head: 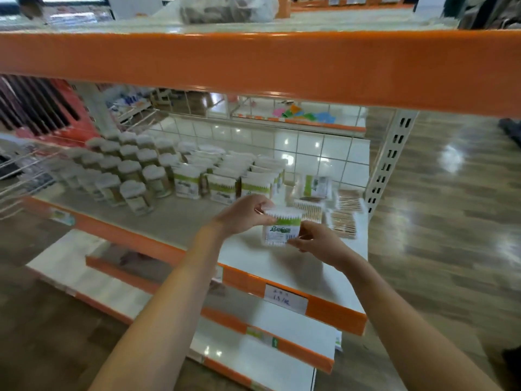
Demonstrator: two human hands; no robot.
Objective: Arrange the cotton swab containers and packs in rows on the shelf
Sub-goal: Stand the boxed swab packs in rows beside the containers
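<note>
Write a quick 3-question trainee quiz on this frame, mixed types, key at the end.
1. True or false: both hands grip the same swab box.
2. Multiple choice: the round jars stand on the shelf to which side of the square boxes? A) left B) right C) in front
3. Fill in: the flat packs lie at the shelf's ____ end.

Key
1. True: the left hand pinches its top, the right hand its lower right corner.
2. A
3. right
</note>
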